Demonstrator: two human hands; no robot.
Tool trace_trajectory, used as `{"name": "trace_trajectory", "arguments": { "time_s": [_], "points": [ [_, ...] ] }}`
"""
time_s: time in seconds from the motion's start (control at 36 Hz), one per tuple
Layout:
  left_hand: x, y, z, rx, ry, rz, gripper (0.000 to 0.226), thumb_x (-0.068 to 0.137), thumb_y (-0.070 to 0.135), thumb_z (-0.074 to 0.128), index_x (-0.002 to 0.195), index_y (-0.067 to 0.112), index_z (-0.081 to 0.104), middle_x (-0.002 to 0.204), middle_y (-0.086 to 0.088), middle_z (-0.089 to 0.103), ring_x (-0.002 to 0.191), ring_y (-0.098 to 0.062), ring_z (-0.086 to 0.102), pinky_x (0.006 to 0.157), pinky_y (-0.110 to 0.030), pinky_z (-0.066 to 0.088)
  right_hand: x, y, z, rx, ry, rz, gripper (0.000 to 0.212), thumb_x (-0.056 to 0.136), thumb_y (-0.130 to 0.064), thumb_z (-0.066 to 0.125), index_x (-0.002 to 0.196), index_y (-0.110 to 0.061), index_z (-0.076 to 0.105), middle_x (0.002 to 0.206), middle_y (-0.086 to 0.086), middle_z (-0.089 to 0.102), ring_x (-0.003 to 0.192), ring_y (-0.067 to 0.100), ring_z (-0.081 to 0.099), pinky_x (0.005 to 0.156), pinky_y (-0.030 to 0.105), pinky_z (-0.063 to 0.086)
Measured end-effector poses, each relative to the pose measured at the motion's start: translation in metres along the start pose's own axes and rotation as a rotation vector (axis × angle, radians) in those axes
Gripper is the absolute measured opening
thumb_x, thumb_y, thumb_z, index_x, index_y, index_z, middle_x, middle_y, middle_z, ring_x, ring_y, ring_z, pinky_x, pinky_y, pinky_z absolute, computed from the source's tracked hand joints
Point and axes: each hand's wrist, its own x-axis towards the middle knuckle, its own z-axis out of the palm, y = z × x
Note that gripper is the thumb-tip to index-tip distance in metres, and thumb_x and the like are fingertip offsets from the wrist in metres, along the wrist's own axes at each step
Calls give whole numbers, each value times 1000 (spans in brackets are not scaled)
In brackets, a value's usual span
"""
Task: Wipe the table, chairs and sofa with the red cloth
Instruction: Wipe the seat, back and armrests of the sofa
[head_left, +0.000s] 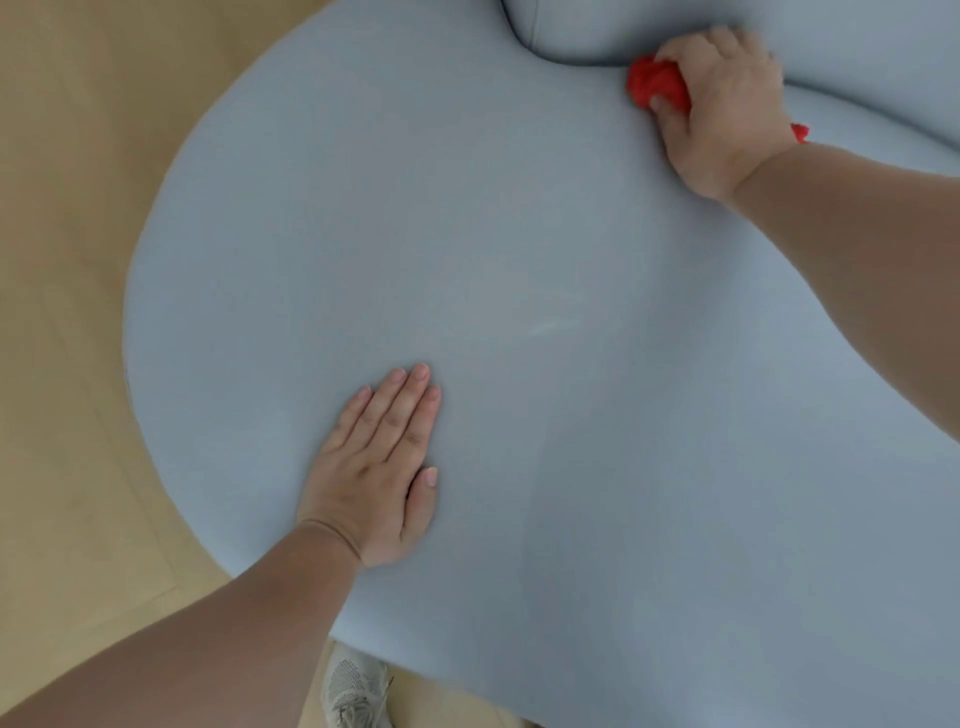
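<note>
The sofa (519, 260) filled most of the head view: a broad, rounded seat with a soft curved edge, covered in smooth, matte, pale blue-grey fabric with no visible seams across its middle. At the top, a plump back cushion (561, 26) of the same fabric met the seat in a deep, shadowed crease.

The right hand (727, 98) lay at that crease, slightly blurred, curled round the red cloth (655, 83) and pressing it against the upholstery. The cloth was bunched into a crumpled wad that bulged out on the thumb side, and a small scrap of it showed beyond the far side of the hand near the wrist.

The left hand (376, 467) rested flat on the seat near its front edge, well apart from the cloth. Its fingers (400, 400) were straight and close together, the thumb lay alongside, and it held nothing. The fabric dipped faintly around the palm.

Beside the sofa ran a beige floor (62, 260) with faint straight joint lines. A pale grey mesh-knit shoe (353, 686) with laces stood on it just under the seat's front edge.
</note>
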Motion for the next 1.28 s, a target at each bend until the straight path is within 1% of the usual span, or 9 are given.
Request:
{"name": "trace_trajectory", "arguments": {
  "time_s": [0.11,0.25,0.36,0.5,0.58,0.75,0.89,1.06,1.28],
  "points": [
    [0,1,1,-2,12,-4,66,85,31,33,144,3,24,161,-1,2,147,-17,5,119,-37,7,12,-7,3,24,48,53,38,92,-29,43,123,-9,54,125,19,55,115,37,47,95,37,33],
    [1,2,0,8,7,-12,66,84,31,33,143,2,26,153,-10,21,147,-17,5,118,-38,11,13,-10,1,50,20,44,38,92,-33,44,124,-16,56,124,13,59,112,35,52,91,36,37],
    [0,2,-1,10,0,-12,66,84,31,33,143,2,25,153,-10,22,147,-17,3,119,-38,10,15,-26,0,87,18,-2,37,92,-35,42,119,-17,59,119,11,62,110,34,53,89,35,38],
    [-2,0,2,14,-5,0,66,86,31,32,145,3,23,161,-2,1,147,-19,6,119,-39,8,14,-60,11,113,45,-47,36,92,-35,39,113,-17,61,115,8,64,107,32,55,87,36,38],
    [-2,0,3,6,11,5,66,86,31,32,145,2,23,160,0,-2,147,-20,8,119,-39,8,13,-62,12,95,57,-29,36,93,-35,38,113,-15,61,116,8,64,108,31,54,87,35,36],
    [-3,0,3,-6,38,1,65,86,29,33,144,1,26,160,-3,4,146,-21,11,119,-39,9,13,-65,11,80,26,-37,36,95,-34,37,115,-15,60,117,8,63,107,31,55,88,36,37],
    [-1,0,2,-6,42,4,64,86,29,33,143,0,29,152,-12,27,146,-21,14,119,-40,11,6,-70,10,50,29,-51,35,96,-34,38,116,-15,60,118,9,61,107,32,55,85,36,36],
    [-2,0,2,-4,38,9,64,85,29,34,143,1,29,152,-11,27,145,-21,14,119,-40,12,-9,-80,11,117,41,-65,39,95,-33,39,118,-10,61,118,12,62,109,33,56,92,39,40],
    [-1,1,2,-12,71,17,64,85,29,34,143,1,30,152,-13,27,144,-26,20,119,-40,13,-37,-99,10,183,64,-109,37,94,-30,43,113,-7,64,114,13,65,103,35,60,89,39,44]
  ]
}}
